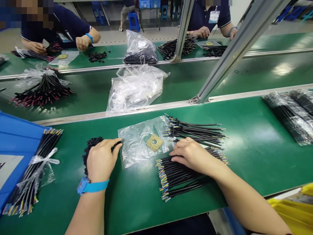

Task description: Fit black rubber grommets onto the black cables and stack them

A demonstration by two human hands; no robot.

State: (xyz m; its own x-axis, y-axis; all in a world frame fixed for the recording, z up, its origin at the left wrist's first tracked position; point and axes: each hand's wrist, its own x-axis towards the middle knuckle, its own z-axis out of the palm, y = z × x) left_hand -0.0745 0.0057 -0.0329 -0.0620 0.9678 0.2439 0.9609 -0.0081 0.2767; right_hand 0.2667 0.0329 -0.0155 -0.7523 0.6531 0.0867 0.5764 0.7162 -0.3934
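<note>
My open right hand (193, 156) lies flat on the loose black wire leads (181, 173) at 1 o'clock, left hand (101, 160) curled at the black rubber grommets (91, 150) at 11, grip unclear; a careless sweep could tangle leads or scatter grommets across the surface (254, 166).

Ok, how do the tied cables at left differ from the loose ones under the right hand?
The tied cables are cinched with plastic and lie partly on a blue tray; the loose cables are unbound, fanned on the green belt. Both are black with coloured wire ends.
</note>
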